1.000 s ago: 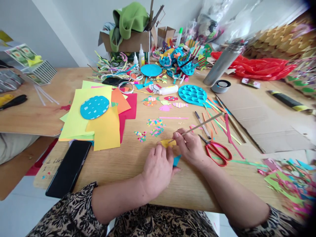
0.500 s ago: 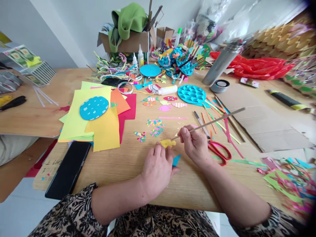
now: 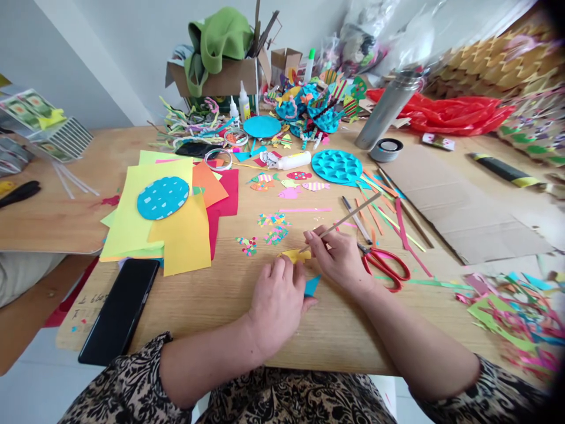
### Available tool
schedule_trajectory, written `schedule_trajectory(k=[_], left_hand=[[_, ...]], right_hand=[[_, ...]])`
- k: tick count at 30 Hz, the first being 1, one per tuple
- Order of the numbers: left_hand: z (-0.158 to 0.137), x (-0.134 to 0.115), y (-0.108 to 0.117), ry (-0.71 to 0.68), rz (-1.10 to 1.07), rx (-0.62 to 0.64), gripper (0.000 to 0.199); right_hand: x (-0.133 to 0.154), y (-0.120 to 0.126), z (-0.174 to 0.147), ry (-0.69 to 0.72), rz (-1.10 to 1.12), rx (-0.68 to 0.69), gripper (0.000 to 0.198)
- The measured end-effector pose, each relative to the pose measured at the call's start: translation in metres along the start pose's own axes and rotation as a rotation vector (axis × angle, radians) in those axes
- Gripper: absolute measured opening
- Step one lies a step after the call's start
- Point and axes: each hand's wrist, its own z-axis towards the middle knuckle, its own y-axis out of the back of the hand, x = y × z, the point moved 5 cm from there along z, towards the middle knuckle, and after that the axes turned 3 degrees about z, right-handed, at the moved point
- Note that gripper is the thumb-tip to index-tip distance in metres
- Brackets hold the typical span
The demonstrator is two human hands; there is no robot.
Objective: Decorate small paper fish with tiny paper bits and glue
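Note:
My left hand [image 3: 277, 300] presses its fingertips onto a yellow paper fish [image 3: 295, 255], holding it against the table. Between its thumb and forefinger shows the corner of a blue paper piece [image 3: 312, 286]; the rest lies under the hand. In my right hand [image 3: 338, 259] a thin brown stick [image 3: 348, 219] is pinched, slanting up to the right, with its lower tip at the fish. Small piles of paper confetti [image 3: 276, 235] lie just beyond the fish. Red-handled scissors [image 3: 388, 268] rest by my right wrist, partly hidden behind it.
Finished paper fish [image 3: 299, 175], a white glue bottle [image 3: 295, 160] and a blue scaled disc [image 3: 336, 165] lie farther back. Coloured paper sheets [image 3: 188, 235] and a black phone [image 3: 119, 312] are at left. Cardboard [image 3: 463, 212] and paper scraps [image 3: 512, 318] occupy the right. Another person's arm [image 3: 39, 300] is far left.
My right hand has shifted slightly left, bringing the stick's tip onto the yellow fish, and the stick's upper end has swung left. My left hand stays on the fish. The view has moved slightly.

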Motion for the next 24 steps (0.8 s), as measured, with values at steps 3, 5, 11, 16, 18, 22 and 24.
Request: schedule_trajectory(k=[3, 5, 11, 16, 18, 22, 24], left_hand=[[-0.0004, -0.0002, -0.0005, -0.008, -0.007, -0.003, 0.068], [-0.0004, -0.0001, -0.0004, -0.008, -0.007, -0.009, 0.068], [0.0001, -0.0004, -0.0009, -0.007, -0.02, -0.01, 0.068], [0.0002, -0.0009, -0.0012, -0.002, -0.014, -0.023, 0.068], [0.0001, -0.0009, -0.0015, 0.001, -0.012, -0.025, 0.068], [-0.0005, -0.0009, -0.0017, 0.001, -0.007, -0.02, 0.068], [-0.0006, -0.0009, -0.0013, 0.001, -0.007, -0.018, 0.068]], right_hand=[[-0.0008, -0.0005, -0.0001, -0.007, -0.003, -0.004, 0.04], [-0.0013, -0.0011, -0.0004, -0.002, 0.01, -0.006, 0.039], [-0.0026, -0.0034, -0.0021, 0.015, 0.01, 0.0, 0.036], [-0.0005, -0.0045, -0.0018, 0.043, -0.005, 0.008, 0.036], [-0.0008, -0.0049, -0.0017, 0.046, -0.012, 0.013, 0.036], [-0.0035, -0.0063, -0.0028, 0.066, -0.035, 0.019, 0.035], [-0.0048, -0.0074, -0.0036, 0.079, -0.042, 0.027, 0.034]])
